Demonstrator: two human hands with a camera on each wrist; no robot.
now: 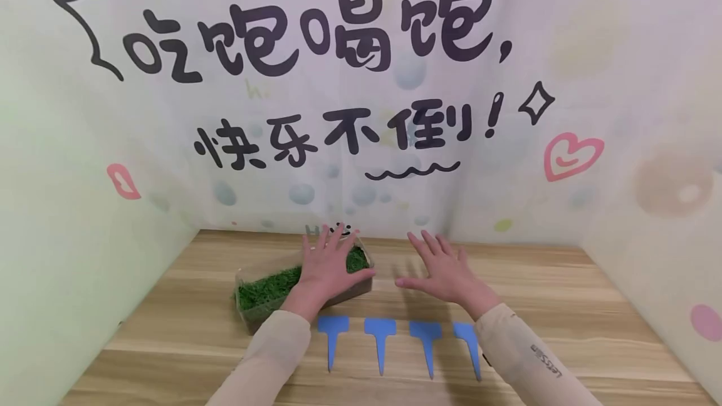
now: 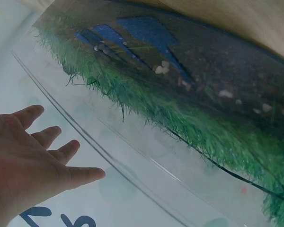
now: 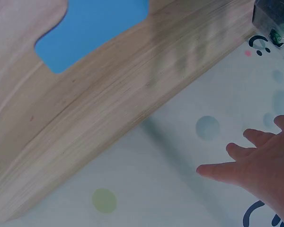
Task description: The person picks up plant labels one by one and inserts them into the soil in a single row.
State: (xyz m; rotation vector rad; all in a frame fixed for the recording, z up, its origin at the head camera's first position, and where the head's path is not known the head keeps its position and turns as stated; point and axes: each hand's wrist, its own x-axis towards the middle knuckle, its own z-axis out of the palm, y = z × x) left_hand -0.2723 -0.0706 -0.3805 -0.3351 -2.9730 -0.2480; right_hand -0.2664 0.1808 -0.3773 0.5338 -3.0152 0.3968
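A clear plastic box [image 1: 252,317] stands at the left rear of the wooden table, with green grass [image 1: 267,289] over dark soil. Above it my left hand [image 1: 326,269] hovers with its fingers spread. In the left wrist view that hand [image 2: 35,163] appears beyond the box's rim, holding nothing. My right hand [image 1: 448,274] is held over the table to the right of the box, fingers spread and nothing in them. Several blue T-shaped plant labels [image 1: 380,328] lie in a row in front of the hands. The rightmost label [image 1: 465,333] is partly covered by the right sleeve.
The table [image 1: 541,306] ends at a white printed backdrop [image 1: 338,93] with large dark writing. A pale side wall [image 1: 62,205] stands at the left. Blue label shapes and pale pebbles [image 2: 226,94] show at the box's wall in the left wrist view.
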